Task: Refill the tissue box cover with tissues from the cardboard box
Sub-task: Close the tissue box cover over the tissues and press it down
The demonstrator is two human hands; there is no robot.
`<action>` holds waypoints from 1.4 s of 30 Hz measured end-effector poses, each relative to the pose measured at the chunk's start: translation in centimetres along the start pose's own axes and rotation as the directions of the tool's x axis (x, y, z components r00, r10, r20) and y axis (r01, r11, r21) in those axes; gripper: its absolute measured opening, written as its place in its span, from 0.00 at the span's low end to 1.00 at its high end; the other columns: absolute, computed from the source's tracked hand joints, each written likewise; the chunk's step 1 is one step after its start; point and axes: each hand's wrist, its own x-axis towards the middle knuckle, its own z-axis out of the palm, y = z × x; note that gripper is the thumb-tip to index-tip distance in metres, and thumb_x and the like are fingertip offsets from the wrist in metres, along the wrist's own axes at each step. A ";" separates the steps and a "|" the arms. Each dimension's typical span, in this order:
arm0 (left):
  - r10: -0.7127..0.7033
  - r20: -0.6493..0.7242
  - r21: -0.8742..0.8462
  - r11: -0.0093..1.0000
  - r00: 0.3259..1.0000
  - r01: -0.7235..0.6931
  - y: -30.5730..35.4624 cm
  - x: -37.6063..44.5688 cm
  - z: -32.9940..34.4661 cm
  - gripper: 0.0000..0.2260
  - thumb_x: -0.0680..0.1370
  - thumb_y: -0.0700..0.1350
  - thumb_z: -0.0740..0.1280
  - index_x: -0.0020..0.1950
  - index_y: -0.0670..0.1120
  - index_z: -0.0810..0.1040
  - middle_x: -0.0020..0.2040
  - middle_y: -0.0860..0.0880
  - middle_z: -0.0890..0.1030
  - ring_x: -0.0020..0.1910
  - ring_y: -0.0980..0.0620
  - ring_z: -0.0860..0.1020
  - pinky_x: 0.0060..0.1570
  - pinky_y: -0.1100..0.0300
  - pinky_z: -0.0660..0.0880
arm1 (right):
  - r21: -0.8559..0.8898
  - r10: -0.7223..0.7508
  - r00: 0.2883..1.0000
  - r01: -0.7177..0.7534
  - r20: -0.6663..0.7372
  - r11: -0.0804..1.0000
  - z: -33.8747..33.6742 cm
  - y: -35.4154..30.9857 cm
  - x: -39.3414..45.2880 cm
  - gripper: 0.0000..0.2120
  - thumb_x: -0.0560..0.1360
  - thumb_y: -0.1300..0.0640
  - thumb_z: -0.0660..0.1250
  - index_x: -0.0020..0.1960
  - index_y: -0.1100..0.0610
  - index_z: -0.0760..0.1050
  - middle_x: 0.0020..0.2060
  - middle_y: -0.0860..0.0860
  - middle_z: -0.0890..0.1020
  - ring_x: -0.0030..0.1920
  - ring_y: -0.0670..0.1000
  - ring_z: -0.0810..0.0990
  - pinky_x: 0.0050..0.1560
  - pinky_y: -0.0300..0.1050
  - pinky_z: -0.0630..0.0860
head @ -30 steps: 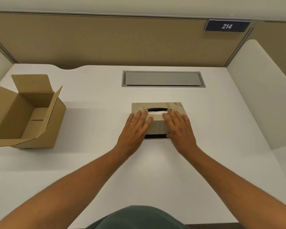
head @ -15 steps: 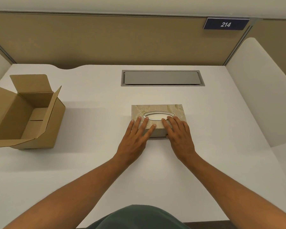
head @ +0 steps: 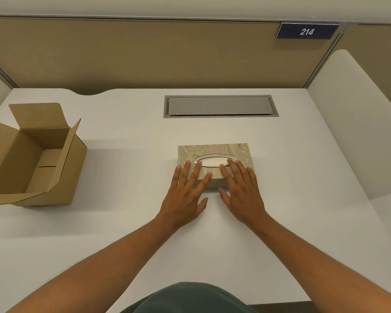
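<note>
white desk [head: 122, 222] | tissue box cover [head: 215, 152] under fingertips | left hand [head: 185, 195], right hand [head: 242, 195] flat, gripping nothing

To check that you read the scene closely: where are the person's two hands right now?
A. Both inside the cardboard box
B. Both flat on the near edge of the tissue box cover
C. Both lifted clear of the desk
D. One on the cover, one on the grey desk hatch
B: the left hand and right hand lie palm-down, fingers spread, on the tissue box cover.

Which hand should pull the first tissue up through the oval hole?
Probably the right hand: its fingertips already touch the oval opening of the tissue box cover. The left hand sits nearer the corner.
</note>
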 end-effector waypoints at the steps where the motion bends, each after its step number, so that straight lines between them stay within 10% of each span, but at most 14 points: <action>1: -0.011 -0.002 -0.009 1.000 1.000 0.011 -0.1 0.5 -0.1 0.35 0.83 0.63 0.61 0.87 0.49 0.59 0.88 0.37 0.55 0.86 0.31 0.51 0.84 0.33 0.51 | 0.001 0.008 1.000 -0.008 0.017 1.000 -0.1 0.1 0.3 0.34 0.81 0.46 0.67 0.83 0.54 0.62 0.83 0.57 0.62 0.84 0.61 0.58 0.81 0.65 0.59; 14: -0.070 0.150 -0.125 0.988 0.986 0.089 -4.2 7.9 -0.1 0.42 0.78 0.78 0.41 0.88 0.58 0.53 0.88 0.38 0.50 0.86 0.31 0.48 0.84 0.34 0.48 | 0.008 0.063 0.990 -0.065 0.130 0.998 1.3 1.7 6.8 0.34 0.83 0.36 0.56 0.85 0.47 0.55 0.86 0.56 0.54 0.85 0.64 0.50 0.83 0.66 0.49; 34: -0.043 0.124 -0.104 0.993 0.991 0.056 -7.0 12.0 0.9 0.40 0.80 0.76 0.51 0.88 0.59 0.50 0.89 0.39 0.49 0.87 0.33 0.46 0.85 0.35 0.45 | 0.044 0.097 0.983 -0.105 0.157 0.993 2.0 2.6 10.8 0.38 0.79 0.31 0.56 0.85 0.45 0.55 0.86 0.55 0.52 0.85 0.63 0.47 0.83 0.66 0.45; 42: -0.053 0.165 -0.073 0.995 0.985 0.066 -6.9 11.2 -2.0 0.41 0.81 0.77 0.47 0.87 0.59 0.39 0.89 0.43 0.39 0.87 0.38 0.37 0.83 0.32 0.39 | 0.077 0.070 0.966 -0.091 0.249 0.993 1.1 2.9 11.3 0.45 0.75 0.21 0.39 0.86 0.43 0.47 0.86 0.54 0.45 0.85 0.62 0.43 0.82 0.69 0.46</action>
